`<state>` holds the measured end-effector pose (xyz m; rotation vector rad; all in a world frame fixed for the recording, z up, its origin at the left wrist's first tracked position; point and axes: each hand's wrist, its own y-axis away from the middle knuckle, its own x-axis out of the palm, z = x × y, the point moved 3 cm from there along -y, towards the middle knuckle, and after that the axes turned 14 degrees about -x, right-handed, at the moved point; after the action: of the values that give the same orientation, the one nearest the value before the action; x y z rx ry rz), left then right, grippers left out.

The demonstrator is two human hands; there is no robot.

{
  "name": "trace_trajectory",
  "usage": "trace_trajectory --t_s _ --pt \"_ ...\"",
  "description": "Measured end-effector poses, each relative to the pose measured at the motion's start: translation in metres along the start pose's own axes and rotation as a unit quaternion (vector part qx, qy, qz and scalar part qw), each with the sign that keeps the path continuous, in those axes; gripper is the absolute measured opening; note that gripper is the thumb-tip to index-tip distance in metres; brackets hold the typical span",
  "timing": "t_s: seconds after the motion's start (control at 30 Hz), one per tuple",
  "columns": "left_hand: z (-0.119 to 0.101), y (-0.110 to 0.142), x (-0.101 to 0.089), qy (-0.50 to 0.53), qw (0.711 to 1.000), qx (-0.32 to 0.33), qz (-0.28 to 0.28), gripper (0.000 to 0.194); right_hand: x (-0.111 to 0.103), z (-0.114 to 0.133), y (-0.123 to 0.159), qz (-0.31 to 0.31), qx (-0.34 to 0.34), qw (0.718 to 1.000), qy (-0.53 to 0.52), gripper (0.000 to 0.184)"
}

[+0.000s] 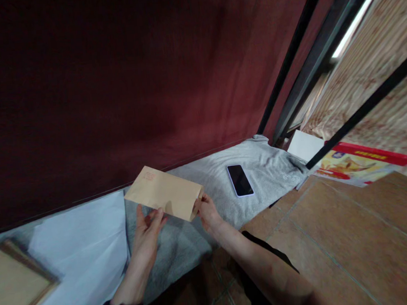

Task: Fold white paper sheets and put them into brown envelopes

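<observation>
A tan paper envelope [166,192] with small red print at its far left corner is held above the grey cloth. My left hand [149,227] supports its lower edge, with the thumb and fingers closed around the paper. At the right end, my right hand [205,209] pinches the envelope by its edge, where the end looks partly open; some fingertips are hidden there. To the right of my right hand, a phone [240,180] with a pale purple case and dark screen lies on the cloth.
The grey cloth [216,179] covers a narrow ledge along a dark red panel [131,83]. White paper [87,246] and a stack of tan envelopes [13,289] lie at left. Black metal bars [291,56], a colourful box [362,161] and a tiled floor [336,226] are at right.
</observation>
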<state>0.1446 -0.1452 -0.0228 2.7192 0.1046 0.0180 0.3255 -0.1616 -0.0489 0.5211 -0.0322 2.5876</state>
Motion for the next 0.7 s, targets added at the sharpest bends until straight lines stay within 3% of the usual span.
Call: trace_trajectory --t_s 0.1,0.17,0.33,0.47,0.63,0.7 --pt "0.008 0.004 0.016 0.161 0.98 -0.1 0.065 0.049 0.006 -0.004 0.008 -0.01 0.013 0.999 -0.036 0.022" --pt "0.007 0.005 0.023 0.188 0.971 -0.123 0.076 0.035 0.009 -0.004 0.011 0.01 0.021 0.999 -0.045 0.024" --pt "0.001 -0.006 0.024 0.186 0.968 -0.151 0.072 0.029 0.005 0.012 0.009 0.12 0.074 0.988 -0.06 0.03" --pt "0.0 -0.017 0.014 0.118 0.982 -0.132 0.069 0.034 -0.007 0.029 0.002 0.211 0.113 0.969 -0.056 0.027" --pt "0.0 -0.017 0.013 0.033 0.992 -0.064 0.105 0.051 -0.026 0.023 -0.007 0.165 0.066 0.981 0.081 0.017" --pt "0.002 -0.019 0.014 -0.007 0.995 -0.049 0.087 0.051 -0.029 0.016 -0.008 0.173 0.033 0.972 0.155 0.015"
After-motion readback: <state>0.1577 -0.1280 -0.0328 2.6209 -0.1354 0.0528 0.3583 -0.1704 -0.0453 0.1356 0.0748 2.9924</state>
